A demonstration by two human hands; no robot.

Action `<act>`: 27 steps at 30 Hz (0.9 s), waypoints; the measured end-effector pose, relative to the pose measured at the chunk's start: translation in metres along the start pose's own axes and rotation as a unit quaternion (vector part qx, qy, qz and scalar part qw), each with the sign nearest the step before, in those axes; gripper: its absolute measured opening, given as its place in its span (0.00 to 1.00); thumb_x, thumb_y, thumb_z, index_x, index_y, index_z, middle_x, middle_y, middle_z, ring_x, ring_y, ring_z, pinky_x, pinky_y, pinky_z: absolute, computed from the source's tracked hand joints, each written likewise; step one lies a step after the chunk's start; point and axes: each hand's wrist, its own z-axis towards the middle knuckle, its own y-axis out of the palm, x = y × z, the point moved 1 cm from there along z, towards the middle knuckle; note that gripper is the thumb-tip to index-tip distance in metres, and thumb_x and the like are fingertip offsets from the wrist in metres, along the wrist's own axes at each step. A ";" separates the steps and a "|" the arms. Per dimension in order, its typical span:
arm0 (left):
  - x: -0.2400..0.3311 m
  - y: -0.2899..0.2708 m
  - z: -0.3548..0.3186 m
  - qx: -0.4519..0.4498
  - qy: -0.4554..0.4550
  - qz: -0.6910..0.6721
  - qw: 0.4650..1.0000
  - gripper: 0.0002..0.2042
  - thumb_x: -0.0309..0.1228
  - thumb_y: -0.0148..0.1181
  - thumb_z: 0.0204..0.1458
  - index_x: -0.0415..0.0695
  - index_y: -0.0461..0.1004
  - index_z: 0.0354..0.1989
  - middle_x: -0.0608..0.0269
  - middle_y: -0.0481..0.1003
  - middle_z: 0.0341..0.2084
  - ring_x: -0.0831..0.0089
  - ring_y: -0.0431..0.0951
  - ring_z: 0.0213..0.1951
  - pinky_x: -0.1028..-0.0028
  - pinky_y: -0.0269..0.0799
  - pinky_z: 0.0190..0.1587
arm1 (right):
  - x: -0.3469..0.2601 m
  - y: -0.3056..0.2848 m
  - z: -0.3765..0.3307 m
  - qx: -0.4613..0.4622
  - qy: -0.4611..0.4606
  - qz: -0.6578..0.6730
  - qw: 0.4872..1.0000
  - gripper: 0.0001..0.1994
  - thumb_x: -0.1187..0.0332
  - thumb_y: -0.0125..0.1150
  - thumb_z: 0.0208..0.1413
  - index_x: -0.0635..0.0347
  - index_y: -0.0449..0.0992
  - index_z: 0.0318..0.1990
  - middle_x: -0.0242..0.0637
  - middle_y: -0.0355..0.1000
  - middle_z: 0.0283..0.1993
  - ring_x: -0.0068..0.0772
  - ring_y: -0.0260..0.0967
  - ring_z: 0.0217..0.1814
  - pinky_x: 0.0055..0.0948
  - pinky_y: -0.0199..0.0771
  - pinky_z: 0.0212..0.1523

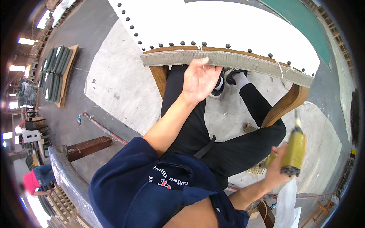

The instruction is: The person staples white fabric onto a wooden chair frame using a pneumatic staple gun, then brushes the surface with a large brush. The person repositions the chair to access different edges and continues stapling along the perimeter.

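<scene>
A white upholstered chair (235, 26) with dark round studs along its edge stands in front of me, wooden frame showing under a grey webbing strip (251, 64). My left hand (199, 78) presses on that webbing strip near its middle, fingers bent over its edge. My right hand (275, 167), lower right and away from the chair, grips a yellow-green pneumatic stapler (294, 150) held upright. My legs in black trousers stretch out beneath the chair.
A curved wooden chair leg (283, 106) rises at right, another leg (159, 76) at left. A pale floor sheet (118, 87) lies under the chair. Stacked green cushions (55, 72) sit far left. A person in red (32, 181) bends at lower left.
</scene>
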 end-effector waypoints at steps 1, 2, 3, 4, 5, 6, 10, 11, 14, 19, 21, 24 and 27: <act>-0.002 -0.001 -0.001 0.009 0.005 0.024 1.000 0.14 0.28 0.56 0.51 0.40 0.74 0.46 0.60 0.77 0.47 0.69 0.71 0.55 0.65 0.58 0.66 | -0.029 0.017 0.001 -0.035 -0.062 -0.001 0.997 0.20 0.74 0.62 0.55 0.70 0.70 0.56 0.44 0.75 0.43 0.29 0.73 0.34 0.28 0.75 0.35; -0.004 -0.001 -0.001 0.017 0.008 0.048 0.999 0.14 0.27 0.56 0.51 0.39 0.74 0.46 0.60 0.77 0.47 0.69 0.71 0.55 0.65 0.58 0.66 | -0.060 0.036 0.004 -0.067 -0.169 -0.023 0.983 0.22 0.73 0.63 0.54 0.69 0.70 0.57 0.45 0.74 0.46 0.32 0.73 0.38 0.30 0.75 0.39; -0.005 -0.002 -0.001 0.024 0.012 0.075 0.997 0.14 0.27 0.56 0.52 0.38 0.73 0.47 0.59 0.77 0.47 0.69 0.72 0.55 0.65 0.59 0.66 | -0.084 0.054 0.006 -0.092 -0.263 -0.037 0.960 0.24 0.72 0.64 0.52 0.68 0.70 0.58 0.46 0.74 0.48 0.36 0.74 0.42 0.31 0.75 0.43; -0.003 -0.006 -0.001 0.026 0.011 0.069 0.997 0.14 0.26 0.57 0.53 0.37 0.72 0.47 0.59 0.77 0.46 0.70 0.72 0.55 0.66 0.58 0.67 | -0.099 0.073 0.007 -0.110 -0.324 -0.033 0.939 0.26 0.71 0.64 0.51 0.67 0.69 0.59 0.46 0.74 0.51 0.39 0.75 0.47 0.33 0.75 0.47; -0.004 -0.003 0.000 0.030 0.012 0.078 0.996 0.13 0.27 0.57 0.53 0.37 0.72 0.47 0.59 0.76 0.46 0.70 0.72 0.54 0.66 0.60 0.66 | -0.104 0.089 0.005 -0.139 -0.314 0.021 0.939 0.28 0.69 0.66 0.46 0.70 0.71 0.57 0.49 0.73 0.54 0.48 0.73 0.54 0.38 0.70 0.57; -0.006 0.001 0.000 0.034 0.012 0.088 0.995 0.13 0.27 0.58 0.53 0.38 0.72 0.47 0.59 0.76 0.46 0.70 0.72 0.54 0.67 0.61 0.65 | -0.109 0.103 0.004 -0.153 -0.319 0.056 0.934 0.28 0.71 0.66 0.45 0.70 0.71 0.57 0.49 0.73 0.54 0.48 0.73 0.54 0.38 0.71 0.56; 0.003 0.007 -0.007 0.101 -0.062 0.102 0.988 0.14 0.24 0.60 0.55 0.39 0.71 0.49 0.59 0.76 0.45 0.71 0.74 0.51 0.67 0.69 0.59 | -0.129 0.136 0.000 -0.176 -0.327 0.093 0.924 0.29 0.74 0.65 0.42 0.70 0.71 0.57 0.50 0.73 0.55 0.49 0.73 0.54 0.37 0.72 0.54; 0.004 0.009 -0.008 0.109 -0.075 0.110 0.985 0.14 0.25 0.61 0.55 0.38 0.71 0.49 0.58 0.75 0.45 0.71 0.74 0.50 0.67 0.70 0.57 | -0.131 0.140 -0.001 -0.177 -0.326 0.089 0.924 0.29 0.75 0.65 0.42 0.70 0.71 0.57 0.50 0.73 0.55 0.49 0.74 0.54 0.37 0.72 0.54; 0.010 0.014 -0.013 0.120 -0.098 0.124 0.980 0.15 0.26 0.63 0.54 0.38 0.71 0.49 0.59 0.75 0.45 0.73 0.74 0.49 0.68 0.71 0.54 | -0.135 0.145 -0.003 -0.180 -0.330 0.085 0.923 0.29 0.76 0.64 0.42 0.69 0.71 0.57 0.51 0.73 0.55 0.49 0.74 0.54 0.36 0.73 0.53; 0.011 0.014 -0.014 0.133 -0.093 0.127 0.979 0.17 0.26 0.63 0.54 0.38 0.70 0.51 0.62 0.74 0.45 0.75 0.74 0.49 0.69 0.70 0.55 | -0.139 0.147 -0.006 -0.180 -0.344 0.075 0.919 0.29 0.76 0.64 0.42 0.68 0.71 0.57 0.51 0.73 0.54 0.49 0.74 0.53 0.36 0.73 0.53; 0.012 0.013 -0.013 0.129 -0.101 0.125 0.979 0.17 0.26 0.63 0.54 0.39 0.70 0.51 0.62 0.74 0.46 0.75 0.73 0.50 0.69 0.69 0.55 | -0.140 0.148 -0.006 -0.179 -0.338 0.069 0.921 0.29 0.75 0.64 0.42 0.68 0.71 0.57 0.50 0.73 0.54 0.48 0.74 0.53 0.36 0.73 0.53; 0.013 0.013 -0.013 0.122 -0.109 0.117 0.980 0.16 0.26 0.62 0.54 0.39 0.70 0.51 0.62 0.74 0.46 0.75 0.73 0.50 0.69 0.69 0.56 | -0.140 0.149 -0.007 -0.175 -0.335 0.061 0.924 0.29 0.75 0.64 0.42 0.68 0.71 0.57 0.50 0.73 0.54 0.48 0.74 0.52 0.36 0.73 0.53; 0.013 0.016 -0.013 0.126 -0.110 0.111 0.980 0.16 0.25 0.62 0.55 0.40 0.70 0.51 0.63 0.74 0.46 0.75 0.73 0.50 0.69 0.69 0.56 | -0.142 0.149 -0.006 -0.171 -0.339 0.053 0.923 0.29 0.74 0.64 0.42 0.67 0.71 0.58 0.50 0.74 0.54 0.47 0.74 0.52 0.35 0.73 0.52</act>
